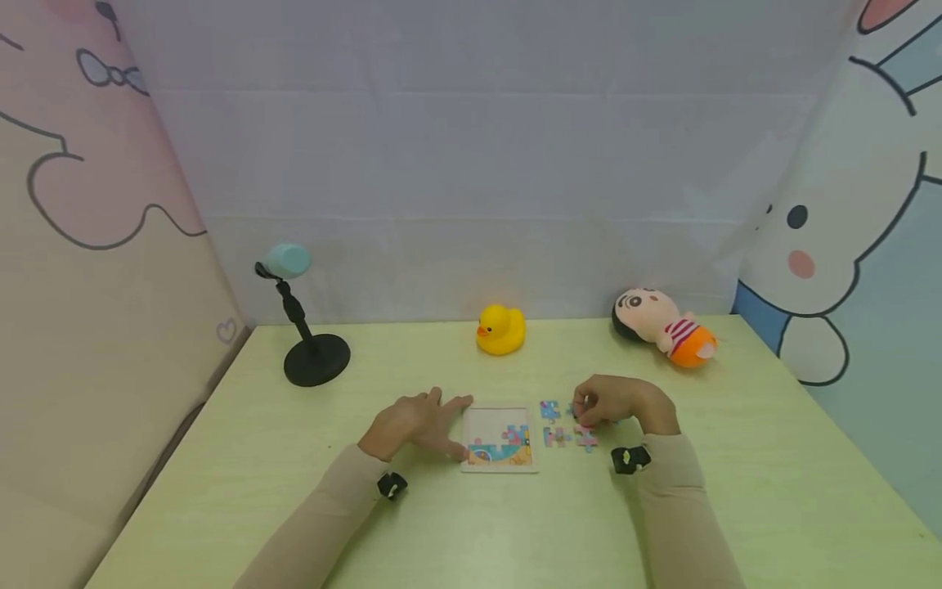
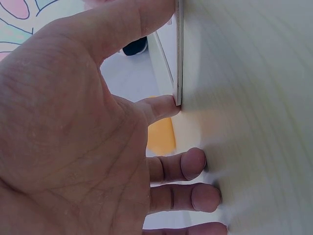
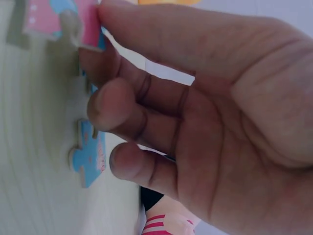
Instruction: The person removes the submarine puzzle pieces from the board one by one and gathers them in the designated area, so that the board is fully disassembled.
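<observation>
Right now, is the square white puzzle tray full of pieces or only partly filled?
Partly filled. The square white puzzle tray shows coloured pieces only along its lower part; its upper area is bare, and loose pink-and-blue pieces lie beside it.

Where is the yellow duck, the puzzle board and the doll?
duck (image 1: 500, 330), head view, on its body.
puzzle board (image 1: 489, 425), head view, on its bare pale part.
doll (image 1: 666, 325), head view, on its middle.

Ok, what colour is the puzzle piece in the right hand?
Pink with a blue edge: puzzle piece, clearest in the right wrist view.
</observation>
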The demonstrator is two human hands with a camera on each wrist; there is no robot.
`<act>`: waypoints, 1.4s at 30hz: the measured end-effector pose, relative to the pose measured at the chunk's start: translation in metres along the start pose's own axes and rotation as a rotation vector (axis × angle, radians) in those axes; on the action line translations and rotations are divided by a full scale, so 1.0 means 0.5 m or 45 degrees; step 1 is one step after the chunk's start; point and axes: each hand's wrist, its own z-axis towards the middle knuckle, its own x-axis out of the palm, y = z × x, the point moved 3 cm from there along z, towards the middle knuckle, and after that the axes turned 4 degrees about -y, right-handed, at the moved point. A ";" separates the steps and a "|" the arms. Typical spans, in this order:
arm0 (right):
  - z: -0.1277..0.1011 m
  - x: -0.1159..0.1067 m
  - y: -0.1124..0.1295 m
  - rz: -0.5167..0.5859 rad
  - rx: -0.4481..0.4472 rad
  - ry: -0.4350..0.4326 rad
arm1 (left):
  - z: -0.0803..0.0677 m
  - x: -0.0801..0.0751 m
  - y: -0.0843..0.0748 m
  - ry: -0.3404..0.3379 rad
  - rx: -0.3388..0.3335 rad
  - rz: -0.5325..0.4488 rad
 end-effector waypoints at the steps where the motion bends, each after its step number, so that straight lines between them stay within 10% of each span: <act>1: -0.001 -0.001 -0.001 -0.010 0.000 -0.003 | 0.000 -0.001 0.000 -0.001 -0.001 -0.003; 42: 0.063 0.057 0.089 -0.105 -0.159 -0.053 | -0.002 -0.002 0.001 0.007 -0.011 -0.028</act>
